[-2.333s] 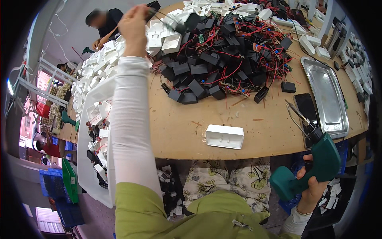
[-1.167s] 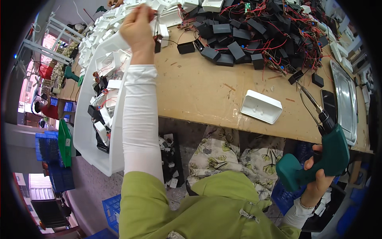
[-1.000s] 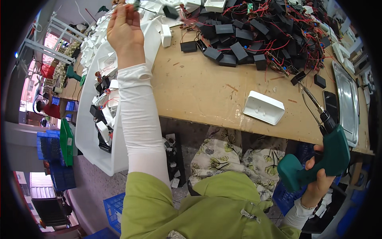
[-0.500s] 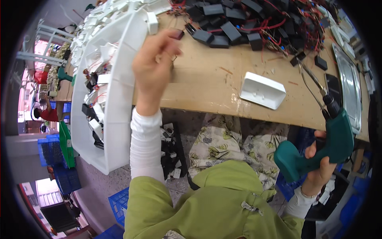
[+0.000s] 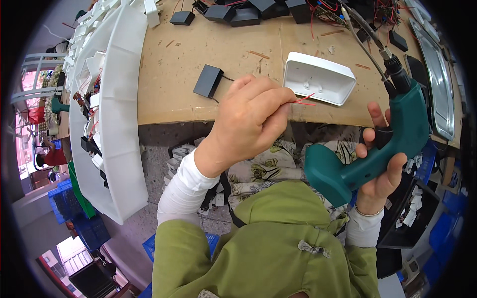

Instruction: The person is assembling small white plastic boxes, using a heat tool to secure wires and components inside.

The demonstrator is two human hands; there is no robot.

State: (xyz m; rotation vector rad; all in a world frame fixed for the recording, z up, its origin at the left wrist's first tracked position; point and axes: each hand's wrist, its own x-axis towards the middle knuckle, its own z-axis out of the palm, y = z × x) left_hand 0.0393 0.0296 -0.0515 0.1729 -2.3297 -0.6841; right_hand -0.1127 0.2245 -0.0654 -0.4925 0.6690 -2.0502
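My left hand (image 5: 251,121) is closed in a pinch on thin red wires (image 5: 302,101), whose ends stick out to the right of the fingertips. Just beyond that hand, a small black box (image 5: 207,81) rests on the table, dark leads running from it toward my fingers. In my right hand (image 5: 380,171) is a green soldering gun (image 5: 410,116), its metal tip and thin feed tube pointing up and away over the table. Two or three fingers lie around its black trigger. Between the hands, a white plastic housing (image 5: 320,82) lies with its hollow side up.
A large white bin (image 5: 121,149) with wired parts and boxes stands at the left. Black boxes (image 5: 246,16) with red wires are heaped at the far edge of the cardboard-topped table (image 5: 169,94). A metal tray (image 5: 432,74) lies at the right.
My left hand has come from beside the bin toward the middle and now pinches red wires. A black box now lies beside it. The soldering gun appears slightly higher and further left.
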